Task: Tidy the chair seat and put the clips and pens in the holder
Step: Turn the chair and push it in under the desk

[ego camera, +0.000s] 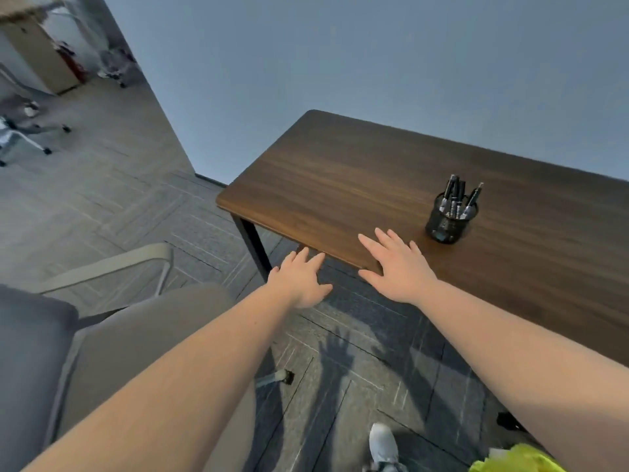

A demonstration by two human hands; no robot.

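Note:
A black mesh holder (449, 220) stands on the brown wooden table (340, 185) with several dark pens (457, 197) upright in it. My right hand (396, 267) hovers over the table's near edge, left of the holder, fingers spread and holding nothing. My left hand (301, 279) is stretched out beside it, just off the table edge, fingers apart and empty. The grey chair seat (153, 335) lies at lower left under my left forearm; nothing shows on its visible part. No clips are visible.
The chair's beige armrest (112, 264) rises at the left and a chair caster (286, 376) sits on the carpet. A black table leg (253, 240) stands near my left hand. Other wheeled chairs (20, 131) stand far left. My white shoe (384, 444) is below.

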